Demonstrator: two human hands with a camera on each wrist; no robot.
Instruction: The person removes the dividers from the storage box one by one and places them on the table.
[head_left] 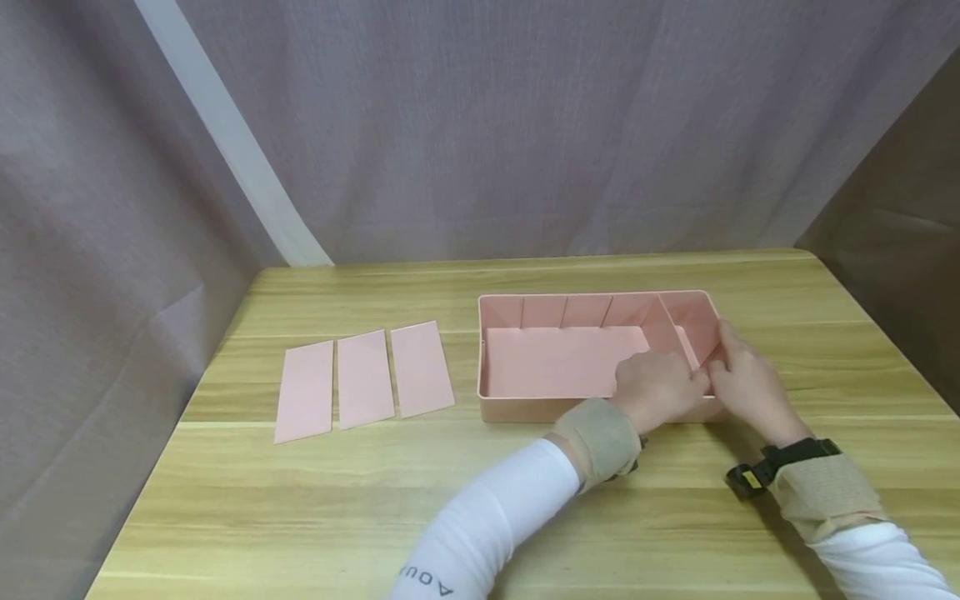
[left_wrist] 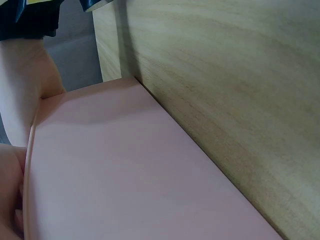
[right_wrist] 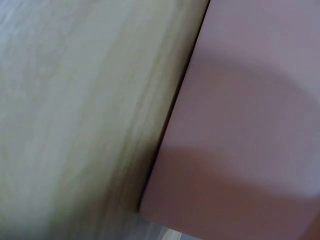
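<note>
A pink rectangular box (head_left: 555,408) lies lengthwise on the table, and a pink divider (head_left: 663,329) stands across it near its right end. My left hand (head_left: 656,387) reaches over the front wall, its curled fingers at the divider's near end; the fingertips are partly hidden. At the box's front right corner my right hand (head_left: 750,387) grips the end wall, with its thumb toward the inside. The box's outer wall (left_wrist: 125,165) fills much of the left wrist view, and a box wall (right_wrist: 240,140) shows in the right wrist view without the fingers.
Three loose pink panels (head_left: 305,392), (head_left: 365,379), (head_left: 422,368) lie flat in a row left of the box. Slot lines mark the box's back wall. The wooden table (head_left: 337,508) ends at a grey curtain (head_left: 487,142) behind.
</note>
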